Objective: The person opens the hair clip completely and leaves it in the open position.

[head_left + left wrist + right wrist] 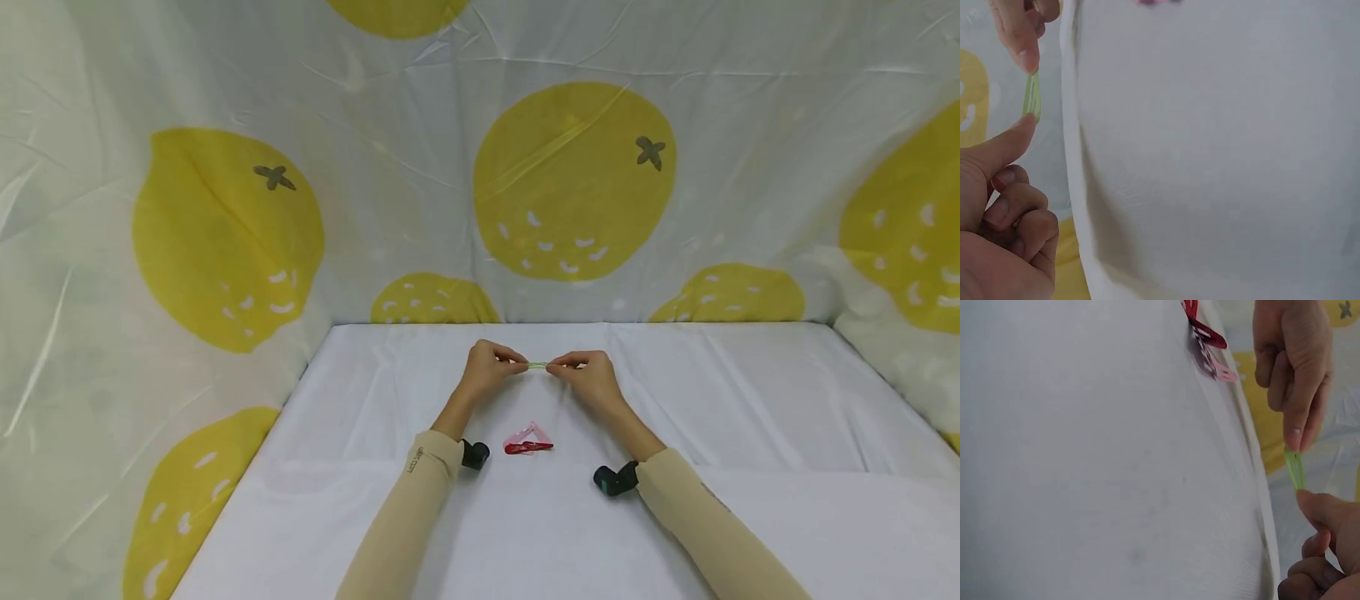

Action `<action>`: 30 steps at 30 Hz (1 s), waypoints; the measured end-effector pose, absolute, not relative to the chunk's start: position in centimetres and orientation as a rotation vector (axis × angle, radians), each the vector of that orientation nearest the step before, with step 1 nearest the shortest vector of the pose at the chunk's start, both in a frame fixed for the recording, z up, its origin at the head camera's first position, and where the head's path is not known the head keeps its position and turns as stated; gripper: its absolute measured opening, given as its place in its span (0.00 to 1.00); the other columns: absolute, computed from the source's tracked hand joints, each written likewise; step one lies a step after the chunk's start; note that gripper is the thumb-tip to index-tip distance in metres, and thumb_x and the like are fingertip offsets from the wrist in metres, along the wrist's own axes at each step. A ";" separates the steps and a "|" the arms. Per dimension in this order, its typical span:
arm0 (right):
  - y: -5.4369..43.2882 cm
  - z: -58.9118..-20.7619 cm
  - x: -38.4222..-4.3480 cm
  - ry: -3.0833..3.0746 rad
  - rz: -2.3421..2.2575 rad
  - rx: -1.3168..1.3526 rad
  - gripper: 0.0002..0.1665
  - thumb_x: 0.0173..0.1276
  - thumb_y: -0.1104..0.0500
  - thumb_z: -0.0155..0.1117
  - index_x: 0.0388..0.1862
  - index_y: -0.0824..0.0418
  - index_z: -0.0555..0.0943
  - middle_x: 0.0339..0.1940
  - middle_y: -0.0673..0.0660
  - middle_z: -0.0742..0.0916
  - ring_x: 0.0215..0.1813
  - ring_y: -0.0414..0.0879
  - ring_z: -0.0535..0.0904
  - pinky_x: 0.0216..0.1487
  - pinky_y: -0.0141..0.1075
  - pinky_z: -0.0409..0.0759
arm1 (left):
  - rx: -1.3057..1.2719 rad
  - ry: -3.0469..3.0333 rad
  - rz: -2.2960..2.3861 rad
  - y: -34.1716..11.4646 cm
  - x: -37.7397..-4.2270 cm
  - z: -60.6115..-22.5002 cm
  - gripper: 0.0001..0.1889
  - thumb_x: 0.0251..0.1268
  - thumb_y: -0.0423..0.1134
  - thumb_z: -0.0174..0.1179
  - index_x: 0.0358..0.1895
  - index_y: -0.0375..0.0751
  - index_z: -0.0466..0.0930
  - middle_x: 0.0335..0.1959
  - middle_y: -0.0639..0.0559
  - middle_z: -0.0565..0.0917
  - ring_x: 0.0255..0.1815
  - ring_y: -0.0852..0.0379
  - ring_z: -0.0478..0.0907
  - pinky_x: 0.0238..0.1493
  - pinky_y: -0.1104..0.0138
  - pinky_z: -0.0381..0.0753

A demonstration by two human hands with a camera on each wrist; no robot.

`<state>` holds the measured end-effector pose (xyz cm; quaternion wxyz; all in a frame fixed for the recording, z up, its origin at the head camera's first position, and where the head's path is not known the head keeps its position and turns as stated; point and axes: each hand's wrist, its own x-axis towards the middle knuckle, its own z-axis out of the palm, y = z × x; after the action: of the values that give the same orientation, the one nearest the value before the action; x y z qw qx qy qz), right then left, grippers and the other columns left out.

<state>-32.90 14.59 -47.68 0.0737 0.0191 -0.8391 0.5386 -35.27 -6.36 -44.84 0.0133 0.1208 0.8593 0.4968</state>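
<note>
A light green snap hair clip [537, 365] is stretched between both hands, one end in each. My left hand [486, 367] pinches its left end between thumb and fingertips. At the other end, my right hand [591, 377] does the same. Both wrist views show the slim clip [1032, 97] with its slots visible, its tips covered by the fingers. Closer to me on the cloth lie a red hair clip [528, 447] and a pink hair clip [536, 431], touching or overlapping. The right wrist view shows the red clip [1210, 334] standing partly raised.
A white cloth [555, 533] covers the table, with slight creases. Behind it and at the sides hangs a pale curtain [405, 167] printed with yellow lemons. Black wrist cameras [476, 455] stick out from the sleeves, either side of the red and pink clips.
</note>
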 end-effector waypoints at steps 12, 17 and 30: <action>15.3 -48.7 -34.7 -2.534 1.541 0.028 0.09 0.66 0.57 0.77 0.37 0.63 0.93 0.37 0.61 0.93 0.38 0.45 0.81 0.39 0.34 0.74 | 0.212 2.756 1.468 -4.4 -37.0 -46.0 0.04 0.59 0.34 0.76 0.35 0.38 0.94 0.41 0.44 0.92 0.46 0.52 0.82 0.49 0.64 0.79; 15.0 -48.9 -34.9 -2.535 1.500 0.047 0.09 0.64 0.58 0.78 0.36 0.64 0.93 0.35 0.61 0.93 0.36 0.43 0.81 0.38 0.33 0.74 | 0.202 2.732 1.495 -4.9 -37.2 -46.3 0.05 0.59 0.34 0.76 0.36 0.37 0.94 0.41 0.43 0.92 0.48 0.51 0.83 0.52 0.63 0.79; 14.4 -49.3 -34.6 -2.523 1.458 0.042 0.08 0.64 0.59 0.78 0.34 0.64 0.93 0.36 0.62 0.93 0.40 0.49 0.85 0.40 0.34 0.75 | 0.200 2.754 1.409 -5.0 -37.1 -46.4 0.06 0.60 0.36 0.76 0.37 0.38 0.94 0.45 0.43 0.92 0.53 0.47 0.83 0.60 0.55 0.79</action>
<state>-34.63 14.44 -49.27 0.1135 0.0144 -0.8601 0.4971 -37.09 -4.95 -46.45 0.0209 0.0646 0.8882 0.4543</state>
